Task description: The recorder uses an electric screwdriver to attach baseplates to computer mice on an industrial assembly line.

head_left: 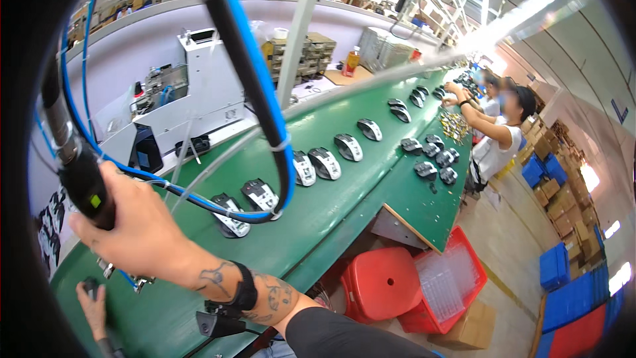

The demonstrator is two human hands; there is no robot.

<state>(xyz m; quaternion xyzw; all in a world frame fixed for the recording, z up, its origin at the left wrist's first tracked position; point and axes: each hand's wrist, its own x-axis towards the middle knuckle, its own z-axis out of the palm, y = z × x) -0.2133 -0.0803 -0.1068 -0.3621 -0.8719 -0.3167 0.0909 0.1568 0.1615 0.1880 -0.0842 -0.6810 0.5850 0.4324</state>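
Note:
My right hand (136, 225) is wrapped round the black body of a powered screwdriver (83, 189), raised at the left. A thick black cable and a blue hose (275, 139) loop from the tool across the view. Lower down at the far left, the fingers of my left hand (94, 308) are on a small dark part (91, 286) at the green bench; its kind is too small to tell. Beyond my right forearm, white-and-black computer mice without full covers, such as this mouse shell (228, 215), lie in a row on the green belt (318, 215).
A white machine (205, 86) stands behind the belt. On the right are dark mouse parts (437, 152), a red stool (384, 282) and a red crate (474, 275) with clear trays. A co-worker (497, 129) reaches over the line beside a pile of small brass-coloured parts (454, 126).

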